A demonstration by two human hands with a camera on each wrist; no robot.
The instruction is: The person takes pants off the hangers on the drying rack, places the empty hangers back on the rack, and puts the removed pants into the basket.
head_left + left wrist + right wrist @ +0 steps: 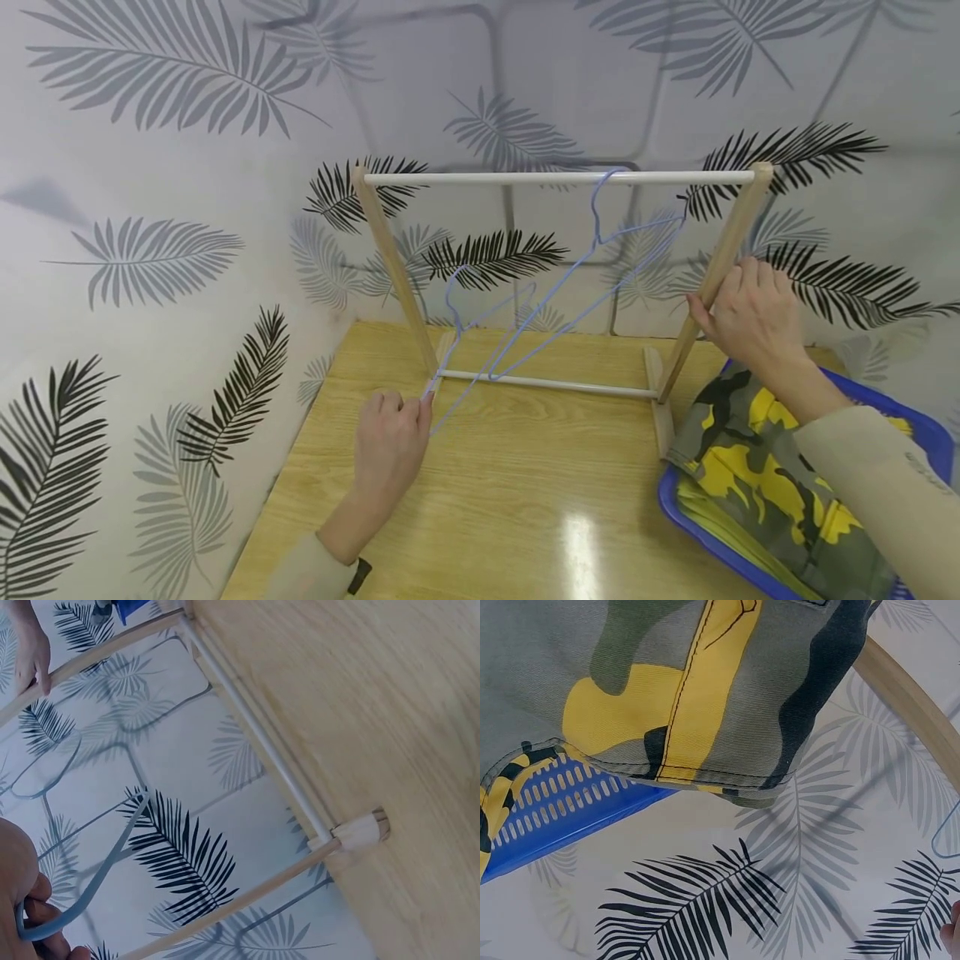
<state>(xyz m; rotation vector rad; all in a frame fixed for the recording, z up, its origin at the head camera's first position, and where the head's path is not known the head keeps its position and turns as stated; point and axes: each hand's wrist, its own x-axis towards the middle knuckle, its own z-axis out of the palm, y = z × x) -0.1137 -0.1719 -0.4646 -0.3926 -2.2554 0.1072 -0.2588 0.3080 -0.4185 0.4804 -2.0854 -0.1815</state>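
A small clothes rack has wooden side posts and a white top rod. My left hand pinches one end of a thin blue hanger, whose hook points up below the rod. In the left wrist view, my fingers curl round the wire of that hanger. A second blue hanger hangs by its hook from the rod, right of centre, and slants down to the left. My right hand grips the rack's right post about halfway up, thumb on its front side.
A blue slotted basket stands at the table's right, under my right forearm. A camouflage garment in grey, black and yellow lies over it, with yellow-green cloth beneath. The wooden table meets a leaf-patterned wall behind the rack.
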